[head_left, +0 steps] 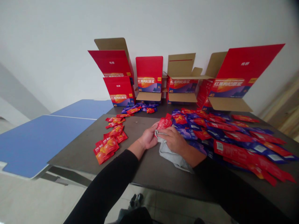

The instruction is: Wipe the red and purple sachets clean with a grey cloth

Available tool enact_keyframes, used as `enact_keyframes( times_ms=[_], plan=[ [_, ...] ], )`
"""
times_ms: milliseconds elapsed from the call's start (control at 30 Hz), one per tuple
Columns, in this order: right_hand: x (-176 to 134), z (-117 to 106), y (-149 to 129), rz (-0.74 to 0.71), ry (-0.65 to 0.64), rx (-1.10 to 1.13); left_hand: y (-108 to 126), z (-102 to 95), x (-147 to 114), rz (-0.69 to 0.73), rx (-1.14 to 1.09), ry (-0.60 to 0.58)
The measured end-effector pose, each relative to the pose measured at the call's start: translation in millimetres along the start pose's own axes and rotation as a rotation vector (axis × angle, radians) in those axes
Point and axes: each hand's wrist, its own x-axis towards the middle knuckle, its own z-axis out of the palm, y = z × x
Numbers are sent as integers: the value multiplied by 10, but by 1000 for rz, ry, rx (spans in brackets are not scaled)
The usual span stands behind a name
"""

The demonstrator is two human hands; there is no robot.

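Observation:
Near the middle of the dark table, my left hand [149,137] is closed on a red sachet [164,122] whose back, with small print, faces up. My right hand [173,139] grips a light grey cloth [171,155] and presses a fold of it against the sachet's lower part. The rest of the cloth hangs down onto the tabletop under my right wrist. To the right, a wide heap of red sachets [235,152] and purple sachets [187,133] reaches close to my right hand. Several red-orange sachets [107,146] lie in a curved row left of my left hand.
Red printed cartons stand along the wall: a stacked pair at left [119,90], one with a raised lid [149,81], another with open flaps [182,85], and a large one at right [230,85]. A smaller sachet pile [140,109] lies before them. A blue table [46,137] adjoins at left.

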Motion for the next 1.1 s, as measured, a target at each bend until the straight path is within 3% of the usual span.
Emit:
enact_keyframes(
  times_ms=[300,567,800,900,1100],
  plan=[
    [-14,-28,159,284,240,-49,-13,-19,-16,-50,121,-1],
    [-30,-63,264,403,305,-39,27,-72,-9,-96,225,-19],
    [-53,-71,411,546,416,-6,71,-37,-16,-135,156,33],
    [-46,-76,348,480,403,22,105,-22,-23,-139,66,63],
    [6,-48,-95,40,155,110,117,-24,-9,-155,-31,68]
  ],
)
